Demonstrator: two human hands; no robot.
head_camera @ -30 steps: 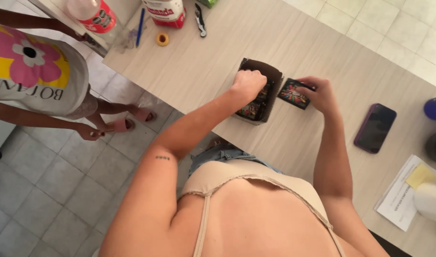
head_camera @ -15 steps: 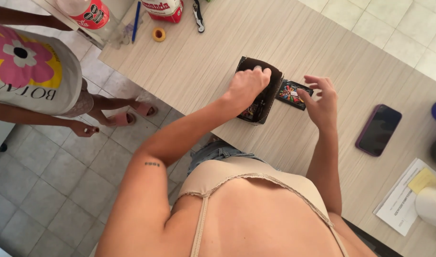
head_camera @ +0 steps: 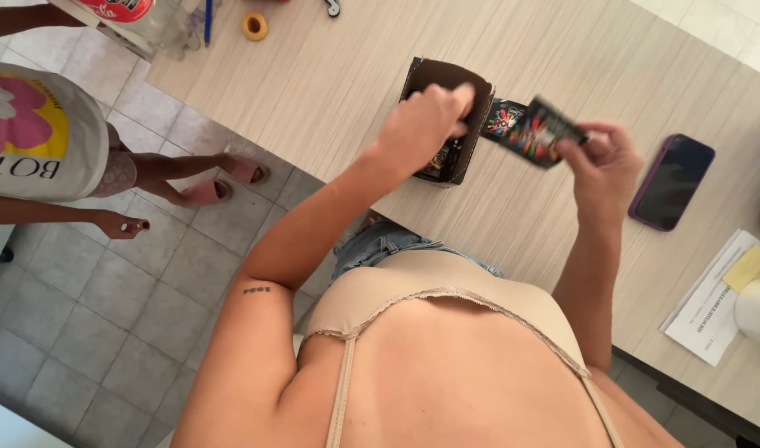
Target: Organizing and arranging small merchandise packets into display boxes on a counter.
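L hand reaches fwd, arm nearly straight, fingers curled in a loose fist. R hand raised w/ elbow bent, thumb & fingers pinched together.

A dark phone, papers, and yellow tape roll lie on the table.

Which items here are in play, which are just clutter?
In play: left hand in the dark box; right hand holding a dark packet.
Clutter: phone, papers, tape roll, blue pen.
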